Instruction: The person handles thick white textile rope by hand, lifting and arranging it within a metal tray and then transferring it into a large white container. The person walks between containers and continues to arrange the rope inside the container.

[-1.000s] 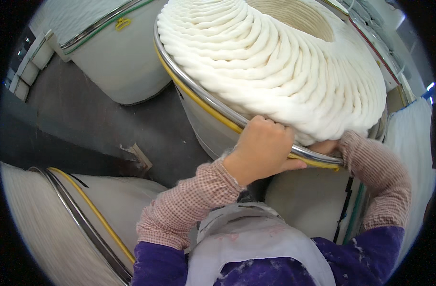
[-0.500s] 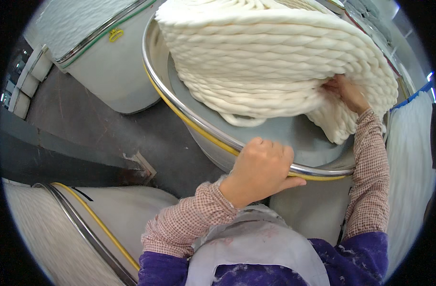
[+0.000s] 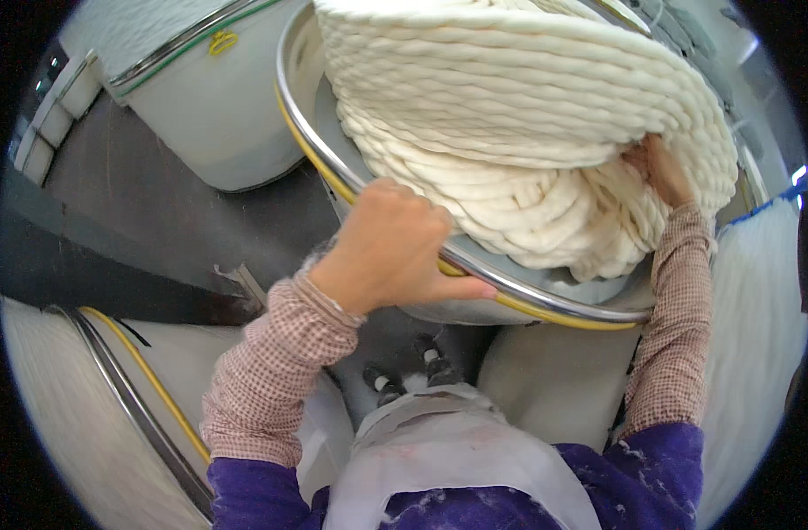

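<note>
Left hand (image 3: 393, 249), clamped on the drum (image 3: 545, 299), has shifted left along its rim. Right hand (image 3: 667, 175) is at the raised cotton rope (image 3: 510, 97) inside the drum; fingertips hidden, grip indeterminable. Lower coils now cover more of the drum's floor, suggesting the pile is separating.

Just behind the bare left hand (image 3: 386, 243) and right hand (image 3: 667, 172) there are checked, pinkish-brown sleeve covers (image 3: 261, 375), farther back a purple top (image 3: 673, 464) with white lint (image 3: 631, 448), and between both arms a white, faintly red-marked apron (image 3: 457, 458) and dark shoes (image 3: 443, 374).
</note>
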### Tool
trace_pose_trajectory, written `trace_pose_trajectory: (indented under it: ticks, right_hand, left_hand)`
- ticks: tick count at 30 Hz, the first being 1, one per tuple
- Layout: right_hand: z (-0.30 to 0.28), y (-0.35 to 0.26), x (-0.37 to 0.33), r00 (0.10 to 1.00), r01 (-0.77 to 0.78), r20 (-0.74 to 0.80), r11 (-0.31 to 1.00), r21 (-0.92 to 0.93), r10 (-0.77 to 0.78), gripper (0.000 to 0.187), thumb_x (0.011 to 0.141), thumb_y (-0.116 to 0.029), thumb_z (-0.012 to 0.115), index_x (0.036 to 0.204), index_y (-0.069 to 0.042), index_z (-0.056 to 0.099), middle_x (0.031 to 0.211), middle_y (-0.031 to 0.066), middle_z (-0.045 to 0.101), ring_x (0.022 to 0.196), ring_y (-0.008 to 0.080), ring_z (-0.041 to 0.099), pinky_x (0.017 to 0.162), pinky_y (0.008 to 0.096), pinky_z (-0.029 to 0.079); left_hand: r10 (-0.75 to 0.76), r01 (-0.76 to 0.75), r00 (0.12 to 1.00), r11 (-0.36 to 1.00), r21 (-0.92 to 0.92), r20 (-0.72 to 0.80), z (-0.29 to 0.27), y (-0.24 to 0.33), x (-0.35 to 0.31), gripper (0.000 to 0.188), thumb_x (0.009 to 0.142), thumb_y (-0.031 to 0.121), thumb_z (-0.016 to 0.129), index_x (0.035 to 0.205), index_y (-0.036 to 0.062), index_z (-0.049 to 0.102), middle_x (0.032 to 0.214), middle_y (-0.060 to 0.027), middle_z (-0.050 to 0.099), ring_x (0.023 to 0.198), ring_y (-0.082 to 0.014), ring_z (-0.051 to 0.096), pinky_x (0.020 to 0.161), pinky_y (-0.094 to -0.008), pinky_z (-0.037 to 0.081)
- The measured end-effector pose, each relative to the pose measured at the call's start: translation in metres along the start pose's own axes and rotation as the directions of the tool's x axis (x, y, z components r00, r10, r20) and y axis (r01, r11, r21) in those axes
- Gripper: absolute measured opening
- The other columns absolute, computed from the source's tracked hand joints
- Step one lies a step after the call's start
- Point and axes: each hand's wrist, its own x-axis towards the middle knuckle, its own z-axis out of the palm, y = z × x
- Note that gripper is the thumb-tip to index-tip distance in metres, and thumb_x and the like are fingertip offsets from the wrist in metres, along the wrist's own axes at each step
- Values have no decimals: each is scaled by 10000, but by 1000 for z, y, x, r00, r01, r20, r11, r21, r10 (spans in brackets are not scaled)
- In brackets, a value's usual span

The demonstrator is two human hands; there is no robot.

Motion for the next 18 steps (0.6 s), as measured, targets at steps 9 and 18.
trace_pose_trajectory:
  ticks: [9, 18]
  right_hand:
    - [-94, 52, 24, 987, -45, -160, 981, -189, 15, 633, 966, -571, 392, 1362, -83, 468, 1204, 80, 620, 1117, 207, 567, 871, 315, 433]
    - [-131, 80, 35, 989, -139, -114, 887, -441, 99, 490, 992, -387, 437, 1372, -80, 467, 1269, 78, 592, 1158, 199, 552, 887, 313, 448]
  left_hand:
    - [-62, 39, 995, 964, -263, -79, 50, 87, -18, 574, 723, 612, 670, 687, 53, 547, 597, -77, 491, 598, -240, 536, 603, -365, 408]
    - [265, -143, 955, 802, -580, 132, 31, 73, -7, 539, 680, 419, 766, 933, -15, 572, 800, -143, 605, 802, -292, 638, 701, -376, 483]
